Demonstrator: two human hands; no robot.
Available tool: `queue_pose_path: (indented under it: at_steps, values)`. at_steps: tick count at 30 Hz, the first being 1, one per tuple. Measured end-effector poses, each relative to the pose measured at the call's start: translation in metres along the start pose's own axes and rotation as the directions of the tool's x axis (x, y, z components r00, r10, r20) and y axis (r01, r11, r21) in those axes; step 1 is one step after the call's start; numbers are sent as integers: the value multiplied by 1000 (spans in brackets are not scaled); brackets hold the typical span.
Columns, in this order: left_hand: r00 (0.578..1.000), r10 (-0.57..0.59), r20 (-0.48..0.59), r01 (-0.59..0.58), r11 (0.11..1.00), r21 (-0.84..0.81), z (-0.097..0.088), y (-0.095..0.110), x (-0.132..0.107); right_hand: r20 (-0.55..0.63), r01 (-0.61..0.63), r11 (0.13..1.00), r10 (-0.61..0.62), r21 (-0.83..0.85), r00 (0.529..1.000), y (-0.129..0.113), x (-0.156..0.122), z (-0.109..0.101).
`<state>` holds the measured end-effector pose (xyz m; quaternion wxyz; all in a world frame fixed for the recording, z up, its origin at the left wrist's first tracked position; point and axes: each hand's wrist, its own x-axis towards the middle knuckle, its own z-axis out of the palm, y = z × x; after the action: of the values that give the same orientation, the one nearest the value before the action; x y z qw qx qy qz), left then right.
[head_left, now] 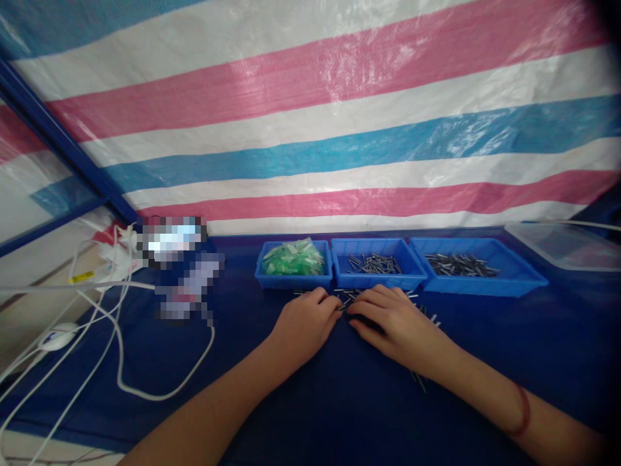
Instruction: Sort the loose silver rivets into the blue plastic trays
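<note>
My left hand (pixel 306 323) is closed, thumb and index fingertips pressed together. A short dark piece, seemingly one of the thin metal pins, juts from them. To its right, my right hand (pixel 395 323) reaches over the table with fingers bent and its thumb apart from them. Loose metal pins (pixel 347 294) lie between and behind the hands, in front of the bins, partly hidden by the fingers. More pins (pixel 421 382) stick out below the right wrist. Nothing shows in the right fingers, though their tips touch or nearly touch the pile.
Three blue bins line up behind the hands: one with green plastic pieces (pixel 295 259), one with silvery pins (pixel 373 263), one with darker pins (pixel 460 265). A clear plastic lid (pixel 563 246) lies at right. White cables (pixel 121 362) and blurred-out items occupy the left. Striped sheeting (pixel 339 142) hangs behind.
</note>
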<state>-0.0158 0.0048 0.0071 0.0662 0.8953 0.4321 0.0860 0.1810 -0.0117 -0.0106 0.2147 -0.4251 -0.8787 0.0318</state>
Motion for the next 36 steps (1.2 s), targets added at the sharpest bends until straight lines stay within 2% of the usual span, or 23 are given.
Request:
queue_pose_path:
  at_steps: [5, 15, 22, 26, 30, 36]
  values:
    - [1000, 2, -13, -2, 999, 36, 3, -1, 0, -10, -17, 1000, 17, 0, 1000, 0, 0, 1]
    - [998, 24, -53, -25, 1000, -19, 5, -1, 0, -9, -61, 996, 62, 57, 998, 8, 1, 6]
    - [980, 73, -185, -98, 986, -134, 6, 0, 0, -122, -74, 974, 101, 213, 987, 4, 2, 2]
    - [985, 90, -147, -110, 985, -132, 7, 0, 0, -170, -126, 935, 191, 333, 967, 0, 2, 2]
    - [990, 80, -117, -93, 990, -110, 6, 0, 1, -142, -180, 860, 278, 478, 950, -5, 3, 2]
    - [977, 119, -179, -137, 986, -96, 2, 3, 1, -131, -218, 775, 361, 593, 923, -9, 3, 0]
